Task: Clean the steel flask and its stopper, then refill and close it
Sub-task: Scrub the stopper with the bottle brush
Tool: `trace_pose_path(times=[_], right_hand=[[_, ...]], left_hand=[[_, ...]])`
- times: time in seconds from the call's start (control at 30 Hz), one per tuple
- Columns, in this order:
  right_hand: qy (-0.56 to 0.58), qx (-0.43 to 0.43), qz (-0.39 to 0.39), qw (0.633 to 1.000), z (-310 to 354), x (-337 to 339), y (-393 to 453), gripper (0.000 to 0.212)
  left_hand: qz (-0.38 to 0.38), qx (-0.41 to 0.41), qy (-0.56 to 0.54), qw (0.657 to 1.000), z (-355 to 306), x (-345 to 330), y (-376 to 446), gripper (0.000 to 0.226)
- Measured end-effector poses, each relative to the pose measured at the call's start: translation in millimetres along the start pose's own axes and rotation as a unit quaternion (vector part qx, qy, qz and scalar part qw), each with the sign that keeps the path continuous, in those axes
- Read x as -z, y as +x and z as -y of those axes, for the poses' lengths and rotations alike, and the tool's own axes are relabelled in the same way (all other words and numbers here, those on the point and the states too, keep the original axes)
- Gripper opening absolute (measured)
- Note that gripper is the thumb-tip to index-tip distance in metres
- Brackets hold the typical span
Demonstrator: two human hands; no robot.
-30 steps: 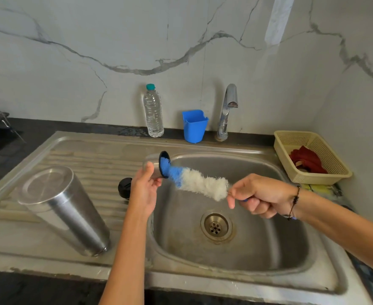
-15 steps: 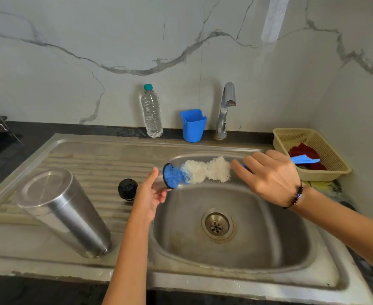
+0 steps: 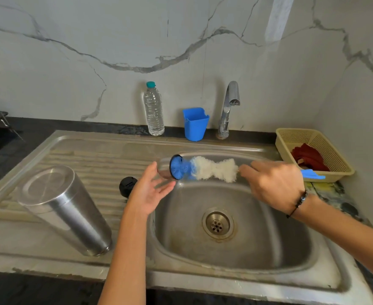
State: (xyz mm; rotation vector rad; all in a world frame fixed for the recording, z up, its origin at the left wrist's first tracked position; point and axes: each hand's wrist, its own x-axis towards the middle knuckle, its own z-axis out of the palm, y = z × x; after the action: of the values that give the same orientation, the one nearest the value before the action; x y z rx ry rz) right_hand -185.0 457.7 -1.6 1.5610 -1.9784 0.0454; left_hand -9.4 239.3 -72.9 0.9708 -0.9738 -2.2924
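At frame centre the left hand grips a small steel cup while the right hand grasps the brush pushed into it; steel flask lower left, stopper beside it.

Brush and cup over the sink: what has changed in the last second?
The right hand swung the brush from angled down over the basin to nearly level, its blue tip now pushed into the cup that the left hand holds. Flask and black stopper stayed put on the drainboard.
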Motion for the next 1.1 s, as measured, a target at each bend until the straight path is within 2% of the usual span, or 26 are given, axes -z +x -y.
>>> trace_pose_path(times=[0.07,0.13,0.2,0.23,0.27,0.33,0.37,0.4,0.43,0.47,0.5,0.53,0.57,0.6,0.63,0.7,0.77,0.83,0.87,0.9,0.93,0.97,1.0,1.03,1.07,1.1], right_hand=[[-0.017,0.074,-0.091,0.993,-1,-3,-4,0.028],[-0.020,0.090,-0.079,0.993,2,-4,-5,0.033],[0.033,0.023,0.024,0.999,11,-6,-5,0.031],[0.119,-0.052,0.117,0.985,14,-6,-3,0.029],[0.263,-0.140,0.219,0.929,15,-3,0,0.027],[0.555,-0.306,0.340,0.695,16,5,7,0.028],[0.609,-0.341,0.364,0.616,15,4,7,0.027],[0.627,-0.353,0.384,0.578,15,3,8,0.025],[0.621,-0.361,0.394,0.573,15,2,7,0.025],[0.592,-0.349,0.390,0.613,16,0,5,0.026],[0.526,-0.294,0.362,0.712,17,-7,1,0.027],[0.373,-0.205,0.299,0.854,15,-11,-1,0.026],[0.201,-0.119,0.196,0.952,12,-13,0,0.026],[0.079,-0.046,0.078,0.993,9,-11,1,0.030],[0.017,0.011,-0.009,1.000,6,-8,3,0.033],[-0.015,0.052,-0.079,0.995,3,-4,5,0.034],[-0.003,0.046,-0.023,0.999,3,-4,7,0.025],[0.063,0.008,0.106,0.992,7,-6,6,0.012],[0.145,-0.045,0.191,0.970,8,-5,7,0.012],[0.277,-0.114,0.271,0.915,9,-1,9,0.016],[0.428,-0.195,0.319,0.823,10,4,11,0.021],[0.551,-0.274,0.357,0.703,10,7,11,0.026],[0.626,-0.325,0.378,0.600,11,9,10,0.028],[0.658,-0.347,0.389,0.543,12,9,8,0.029],[0.665,-0.353,0.397,0.524,13,9,6,0.029],[0.649,-0.350,0.393,0.550,13,7,5,0.028]], left_hand=[[-0.071,0.045,0.120,0.989,-3,-6,-1,0.056],[-0.106,0.030,0.123,0.986,-3,-14,-2,0.047],[-0.097,-0.009,0.039,0.994,-3,-18,-1,0.031],[-0.077,-0.027,-0.023,0.996,-3,-18,-1,0.025],[-0.052,-0.049,-0.077,0.994,-2,-18,0,0.022],[-0.014,-0.092,-0.133,0.987,0,-16,3,0.022],[-0.005,-0.110,-0.144,0.983,2,-16,4,0.023],[-0.002,-0.124,-0.148,0.981,3,-16,4,0.023],[-0.003,-0.132,-0.155,0.979,4,-16,4,0.023],[-0.004,-0.134,-0.160,0.978,5,-16,5,0.023],[-0.006,-0.132,-0.160,0.978,6,-15,5,0.023],[-0.007,-0.129,-0.150,0.980,6,-15,6,0.022],[-0.010,-0.126,-0.134,0.983,7,-15,7,0.021],[-0.015,-0.123,-0.119,0.985,9,-14,8,0.019],[-0.020,-0.122,-0.113,0.986,10,-14,9,0.017],[-0.026,-0.121,-0.115,0.986,11,-13,11,0.016],[-0.029,-0.125,-0.120,0.984,10,-12,12,0.018],[-0.029,-0.127,-0.129,0.983,10,-12,12,0.022],[-0.026,-0.126,-0.139,0.982,10,-14,11,0.023],[-0.023,-0.128,-0.154,0.980,11,-14,11,0.024],[-0.019,-0.134,-0.164,0.977,10,-15,10,0.023],[-0.013,-0.143,-0.169,0.975,10,-14,11,0.021],[-0.008,-0.154,-0.173,0.973,10,-13,13,0.019],[-0.004,-0.163,-0.177,0.971,9,-11,14,0.017],[0.000,-0.169,-0.181,0.969,9,-10,16,0.015],[0.005,-0.172,-0.184,0.968,9,-9,16,0.014]])
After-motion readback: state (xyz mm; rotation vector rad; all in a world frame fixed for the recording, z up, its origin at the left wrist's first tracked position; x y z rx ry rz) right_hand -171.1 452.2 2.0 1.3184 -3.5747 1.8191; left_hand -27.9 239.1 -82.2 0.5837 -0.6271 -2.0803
